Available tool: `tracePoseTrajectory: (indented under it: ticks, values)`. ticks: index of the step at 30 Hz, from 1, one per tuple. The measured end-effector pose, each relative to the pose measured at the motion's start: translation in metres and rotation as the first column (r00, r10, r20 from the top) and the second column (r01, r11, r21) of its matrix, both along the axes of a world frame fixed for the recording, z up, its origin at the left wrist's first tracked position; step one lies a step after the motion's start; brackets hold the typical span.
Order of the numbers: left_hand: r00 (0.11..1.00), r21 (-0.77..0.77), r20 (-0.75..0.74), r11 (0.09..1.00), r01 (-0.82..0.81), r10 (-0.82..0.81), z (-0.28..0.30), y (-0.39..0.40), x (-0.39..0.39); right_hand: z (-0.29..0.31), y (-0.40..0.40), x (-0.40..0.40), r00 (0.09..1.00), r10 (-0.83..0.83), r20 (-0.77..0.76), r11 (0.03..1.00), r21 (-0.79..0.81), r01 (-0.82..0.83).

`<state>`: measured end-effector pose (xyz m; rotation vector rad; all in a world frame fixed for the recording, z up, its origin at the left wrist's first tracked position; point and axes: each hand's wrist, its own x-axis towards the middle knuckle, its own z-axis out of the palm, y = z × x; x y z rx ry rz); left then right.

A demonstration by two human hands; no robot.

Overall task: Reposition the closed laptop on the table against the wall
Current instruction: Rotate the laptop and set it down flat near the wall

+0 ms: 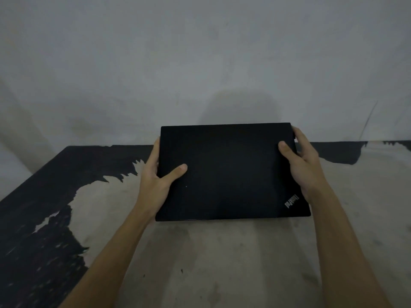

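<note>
**Laptop held at both sides, far edge toward the wall**

The left hand (155,174) clasps the left side of the laptop (229,172), thumb lying across the lid and fingers tucked beneath, out of sight. The right hand (302,161) does the same at the upper right of the lid, thumb on top, fingers wrapped round the side edge. Gripping both short sides likely keeps the flat slab level and stops it twisting as it is steered.

The laptop sits in the middle of the frame, closed, logo at its lower right corner. Its far edge overlaps the line where table (222,258) meets wall (200,63), so it seems raised or tipped up at the back; whether the near edge rests on the table cannot be told.

The table is worn, pale through the centre with dark patches at left. The wall fills the upper half, a soft shadow behind the laptop. Judging by this, placement is close but not finished
</note>
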<state>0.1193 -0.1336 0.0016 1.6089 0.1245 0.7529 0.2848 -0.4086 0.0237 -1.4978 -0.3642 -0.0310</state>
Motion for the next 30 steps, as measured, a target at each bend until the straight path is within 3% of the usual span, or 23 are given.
tracePoseTrajectory:
  ticks: [12,22,30]
  values:
    - [0.990,-0.043,-0.103,0.994,-0.104,0.099,-0.031,-0.001,0.022,-0.034,0.002,0.033,0.999,-0.019,-0.043,0.994,-0.109,0.015]
    - [0.936,0.146,-0.272,0.971,-0.189,0.223,-0.042,0.002,0.032,-0.048,0.004,0.042,0.994,-0.099,-0.047,0.925,-0.372,0.075]
    - [0.904,0.219,-0.330,0.954,-0.207,0.272,-0.048,0.005,0.040,-0.053,0.000,0.047,0.992,-0.088,-0.092,0.931,-0.361,0.049]
